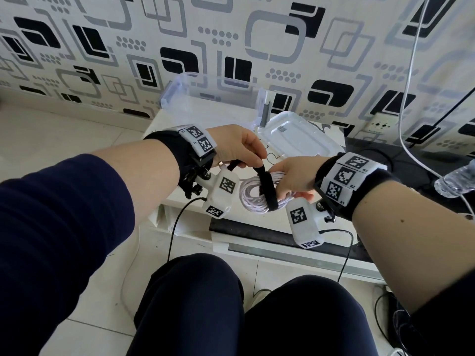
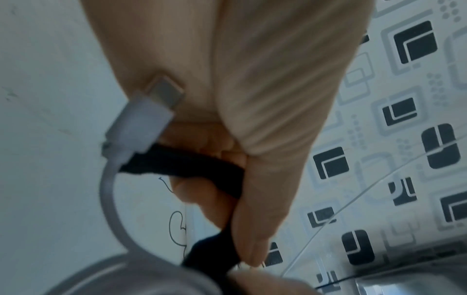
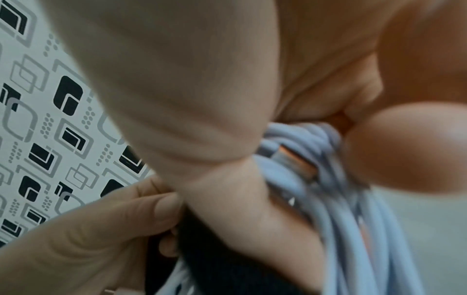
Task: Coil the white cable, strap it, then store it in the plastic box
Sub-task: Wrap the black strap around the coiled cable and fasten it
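The white cable [image 1: 253, 192] is wound into a coil and held in the air above the low table's front edge. My right hand [image 1: 293, 179] grips the coil's right side, fingers curled round the strands [image 3: 359, 219]. A black strap [image 1: 267, 187] loops over the coil. My left hand [image 1: 239, 147] pinches the strap's free end [image 2: 199, 167] between thumb and fingers. A cable plug [image 2: 149, 117] sticks out beside the left palm. The clear plastic box [image 1: 213, 98] stands open at the back of the table.
The box's white lid [image 1: 295, 138] lies to the right of the box on the low white table [image 1: 159, 124]. A plastic bottle [image 1: 456, 182] lies at the right. Thin cables hang down the patterned wall [image 1: 411, 73]. My knees are below the table edge.
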